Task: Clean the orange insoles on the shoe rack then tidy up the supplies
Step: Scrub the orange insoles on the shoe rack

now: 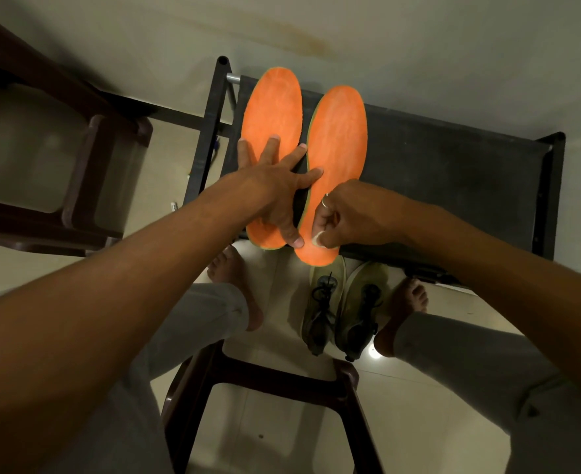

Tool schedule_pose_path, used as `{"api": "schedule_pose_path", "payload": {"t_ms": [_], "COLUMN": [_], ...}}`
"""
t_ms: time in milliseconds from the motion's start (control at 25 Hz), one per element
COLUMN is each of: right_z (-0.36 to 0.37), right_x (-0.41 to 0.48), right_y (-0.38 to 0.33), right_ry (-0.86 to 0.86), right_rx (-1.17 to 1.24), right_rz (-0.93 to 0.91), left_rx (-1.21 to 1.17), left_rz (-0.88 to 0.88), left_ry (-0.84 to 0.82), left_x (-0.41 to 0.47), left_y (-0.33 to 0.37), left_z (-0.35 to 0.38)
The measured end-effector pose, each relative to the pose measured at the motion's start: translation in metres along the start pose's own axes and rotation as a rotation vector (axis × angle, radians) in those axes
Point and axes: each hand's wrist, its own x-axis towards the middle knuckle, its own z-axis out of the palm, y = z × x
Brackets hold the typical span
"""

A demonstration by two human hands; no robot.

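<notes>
Two orange insoles lie side by side on the black top shelf of the shoe rack [453, 172]. My left hand [275, 186] is spread flat, its fingers pressing on the left insole [270, 107] and reaching onto the right insole [338, 131]. My right hand [340, 217] has curled fingers and pinches the heel end of the right insole, which overhangs the rack's front edge. I see no cloth or brush in either hand.
A pair of pale green shoes [340, 309] stands on the floor below the rack, between my bare feet. A dark brown plastic chair [87, 172] is at the left. I sit on a brown stool [275, 381]. A wall rises behind the rack.
</notes>
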Motion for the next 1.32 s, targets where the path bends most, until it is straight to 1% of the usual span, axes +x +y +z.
{"api": "schedule_pose_path", "payload": {"t_ms": [40, 80, 160, 200, 240, 360, 400, 520, 560, 600, 720, 760, 880, 920, 1000, 1160, 1320], "right_z": [-0.002, -0.001, 0.008, 0.011, 0.01, -0.003, -0.004, 0.011, 0.014, 0.015, 0.008, 0.009, 0.022, 0.027, 0.029, 0.01, 0.021], "right_x": [-0.001, -0.001, -0.001, -0.001, -0.001, -0.003, -0.004, -0.003, -0.003, -0.004, -0.008, -0.008, -0.005, -0.005, -0.007, -0.013, -0.009], "right_y": [0.002, 0.003, -0.002, -0.005, -0.005, -0.001, 0.0, -0.005, -0.007, -0.008, -0.005, -0.005, -0.006, -0.009, -0.01, -0.007, -0.01], "right_ry": [-0.025, -0.001, 0.136, 0.168, 0.158, 0.006, 0.001, 0.16, 0.179, 0.165, 0.023, 0.035, 0.194, 0.219, 0.209, 0.109, 0.199], "right_rx": [-0.019, -0.021, 0.0, 0.006, -0.004, -0.103, -0.131, -0.107, -0.1, -0.106, -0.196, -0.231, -0.293, -0.288, -0.257, -0.286, -0.284], "right_rz": [0.009, 0.004, -0.046, -0.07, -0.078, -0.027, -0.024, -0.118, -0.137, -0.143, -0.123, -0.127, -0.139, -0.157, -0.192, -0.134, -0.181], "left_rx": [0.003, 0.005, 0.003, -0.001, -0.006, -0.005, -0.003, 0.007, 0.01, 0.008, 0.002, 0.009, 0.02, 0.021, 0.027, 0.02, 0.027], "left_rz": [0.003, 0.002, -0.005, -0.007, -0.007, -0.001, 0.0, -0.005, -0.004, -0.002, -0.002, -0.003, 0.0, 0.0, -0.005, 0.001, -0.001], "left_ry": [0.005, 0.004, -0.003, -0.005, -0.007, -0.003, -0.002, -0.016, -0.02, -0.027, -0.038, -0.041, -0.052, -0.053, -0.051, -0.058, -0.052], "left_x": [0.001, 0.001, 0.0, 0.0, 0.0, 0.0, 0.0, 0.0, 0.0, -0.001, -0.002, -0.002, -0.002, -0.003, -0.004, -0.003, -0.001], "left_y": [0.0, -0.001, -0.002, -0.001, 0.0, 0.001, 0.001, -0.001, -0.001, -0.001, 0.001, 0.001, 0.0, 0.0, 0.001, 0.002, 0.0], "left_z": [0.001, 0.001, 0.001, 0.001, 0.0, 0.0, 0.0, 0.0, -0.001, -0.002, -0.003, -0.003, -0.005, -0.005, -0.006, -0.005, -0.004]}}
